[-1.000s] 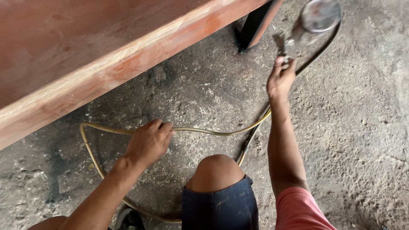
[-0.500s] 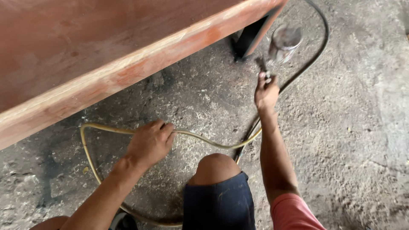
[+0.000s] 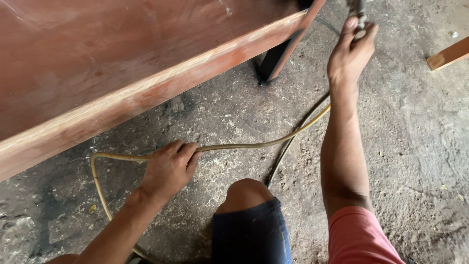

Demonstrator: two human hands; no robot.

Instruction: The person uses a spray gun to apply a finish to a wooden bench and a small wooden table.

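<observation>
Bent knee (image 3: pixel 244 193) in dark shorts lowest in view; just beyond it the left hand (image 3: pixel 168 168) is curled around a yellowish air hose (image 3: pixel 254 145) lying looped on the dusty concrete floor (image 3: pixel 415 146). Farther out, right hand (image 3: pixel 349 54) is raised, fingers closed on a metal tool handle (image 3: pixel 359 19), mostly cut off at the top edge. Reddish wooden panel (image 3: pixel 97 73) fills the upper left, black leg (image 3: pixel 273 61) beneath it.

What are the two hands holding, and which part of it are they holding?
The left hand grips the yellowish hose partway along, near its loop on the floor. The right hand holds the handle of a metal tool, mostly cut off at the picture's top edge.
</observation>
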